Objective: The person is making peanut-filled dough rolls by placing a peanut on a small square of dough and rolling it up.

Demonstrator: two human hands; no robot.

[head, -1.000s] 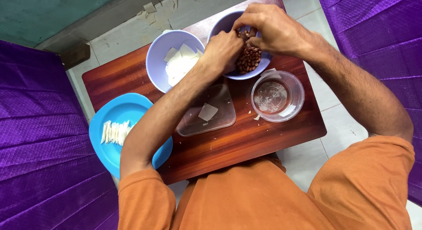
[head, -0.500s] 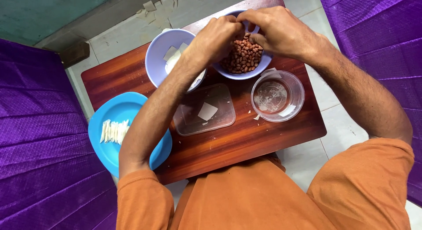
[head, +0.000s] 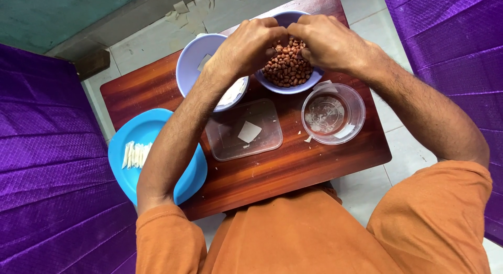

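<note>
A lilac bowl full of red-brown peanuts stands at the far side of a small wooden table. My left hand and my right hand hover just above it. Their curled fingertips meet over the peanuts. Whatever they pinch is hidden between the fingers. Under my left wrist is a second lilac bowl holding white paper pieces.
A clear rectangular tub holds one white square. Right of it is a round clear container. A blue plate with several white rolled sticks overhangs the table's left edge. Purple cushions flank both sides. Paper scraps litter the floor.
My left hand has lifted out of the peanuts. Both hands now meet fingertip to fingertip above the bowl.
</note>
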